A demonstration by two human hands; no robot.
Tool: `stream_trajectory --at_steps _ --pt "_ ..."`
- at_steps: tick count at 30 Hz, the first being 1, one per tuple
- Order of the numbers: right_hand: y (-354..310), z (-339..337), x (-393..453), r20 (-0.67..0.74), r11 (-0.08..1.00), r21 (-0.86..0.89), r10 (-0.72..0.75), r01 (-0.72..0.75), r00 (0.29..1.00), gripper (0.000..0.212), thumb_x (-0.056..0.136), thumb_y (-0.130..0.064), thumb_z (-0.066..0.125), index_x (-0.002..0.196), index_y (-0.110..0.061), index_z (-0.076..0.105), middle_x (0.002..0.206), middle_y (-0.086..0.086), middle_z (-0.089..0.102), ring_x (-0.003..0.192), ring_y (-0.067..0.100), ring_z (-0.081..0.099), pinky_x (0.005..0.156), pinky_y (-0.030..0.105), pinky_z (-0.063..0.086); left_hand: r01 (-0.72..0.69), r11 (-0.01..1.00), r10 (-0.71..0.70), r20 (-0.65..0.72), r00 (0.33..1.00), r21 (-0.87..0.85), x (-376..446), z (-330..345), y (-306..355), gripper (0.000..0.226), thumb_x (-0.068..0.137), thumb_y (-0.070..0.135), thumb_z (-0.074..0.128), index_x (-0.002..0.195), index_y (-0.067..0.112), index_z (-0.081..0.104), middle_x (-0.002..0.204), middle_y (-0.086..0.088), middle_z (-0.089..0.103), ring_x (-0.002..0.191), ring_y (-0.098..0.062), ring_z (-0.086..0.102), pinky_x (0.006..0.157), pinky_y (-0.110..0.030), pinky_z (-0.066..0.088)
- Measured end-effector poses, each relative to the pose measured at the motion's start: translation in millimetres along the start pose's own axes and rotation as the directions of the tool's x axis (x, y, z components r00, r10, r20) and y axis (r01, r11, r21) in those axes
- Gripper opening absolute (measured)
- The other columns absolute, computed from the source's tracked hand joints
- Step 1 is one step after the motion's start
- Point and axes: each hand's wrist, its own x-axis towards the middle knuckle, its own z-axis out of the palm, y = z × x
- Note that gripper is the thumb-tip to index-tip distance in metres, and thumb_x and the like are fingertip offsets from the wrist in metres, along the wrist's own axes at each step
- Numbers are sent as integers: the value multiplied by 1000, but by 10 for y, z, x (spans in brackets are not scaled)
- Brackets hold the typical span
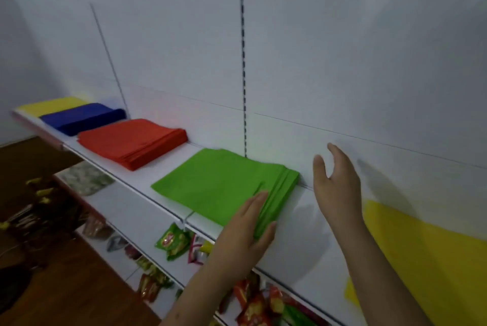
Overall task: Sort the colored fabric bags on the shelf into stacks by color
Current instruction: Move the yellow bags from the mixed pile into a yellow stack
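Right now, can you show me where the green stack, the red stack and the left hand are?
green stack (218, 183), head view, middle of its top bag.
red stack (131, 138), head view, middle of its top surface.
left hand (245, 231), head view, back of the hand, resting on the green stack's near corner.

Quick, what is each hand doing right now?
Left hand: open, fingers flat against the edge of the green stack.
Right hand: open, raised above the shelf, holding nothing.

You have bare shelf (303, 220) between the green stack (224, 183) and the yellow bag (421, 246), wide enough for a hand. Leftward, red stack (131, 141) and blue stack (81, 117) leave narrow gaps; the back wall (316, 62) blocks behind.
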Motion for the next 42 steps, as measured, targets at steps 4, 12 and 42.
stream_trajectory --at_steps 4,12,42 --pt "-827 922 -64 89 991 62 -124 118 988 48 101 -32 50 144 -13 46 149 7 46 138 25 41 113 36 31 107 994 -103 -109 989 27 -181 -788 -713 64 98 56 45 154 43 17 158 23 23 135 -5 41 113 -25 34" --pt "-2415 2985 -526 218 955 248 -216 160 952 48 103 -35 45 146 -16 43 150 2 44 139 18 39 108 27 30 261 965 -246 -285 926 17 -634 -2460 -2400 64 97 59 42 154 40 20 156 25 26 139 8 27 115 -18 27" --pt "-4791 8857 441 347 909 416 -140 -19 927 56 102 -45 43 152 -23 33 158 -6 32 145 14 29 118 40 30 477 878 -428 -401 810 26 925 -6076 -7357 61 97 57 43 152 42 23 151 25 32 125 18 27 102 -15 34"
